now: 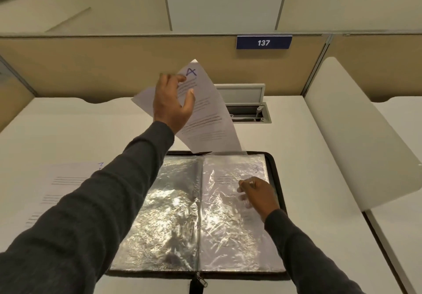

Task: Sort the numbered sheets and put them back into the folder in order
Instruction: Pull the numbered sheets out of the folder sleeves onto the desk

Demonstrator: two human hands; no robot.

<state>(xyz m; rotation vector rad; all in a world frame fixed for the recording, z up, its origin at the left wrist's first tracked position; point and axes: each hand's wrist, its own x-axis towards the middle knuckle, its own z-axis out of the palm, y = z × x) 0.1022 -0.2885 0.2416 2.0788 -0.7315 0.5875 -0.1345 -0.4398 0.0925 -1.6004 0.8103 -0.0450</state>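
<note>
Pinching the sheet marked 4 (205, 111) in left hand (170, 104) fingers, tilted over the folder (277, 179) far edge, mid-bench (319, 179). Resting right hand (262, 194) fingers on the right sleeve (228, 236), can't tell if gripping.

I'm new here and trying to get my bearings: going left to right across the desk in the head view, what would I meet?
Loose sheets → left hand, holding sheet 4 → right hand, on the folder → white divider.

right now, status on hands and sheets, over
Left hand holds marked sheet raised, lower edge at folder top. Right hand on right sleeve, grip unclear. Another sheet on desk, left of folder.
</note>
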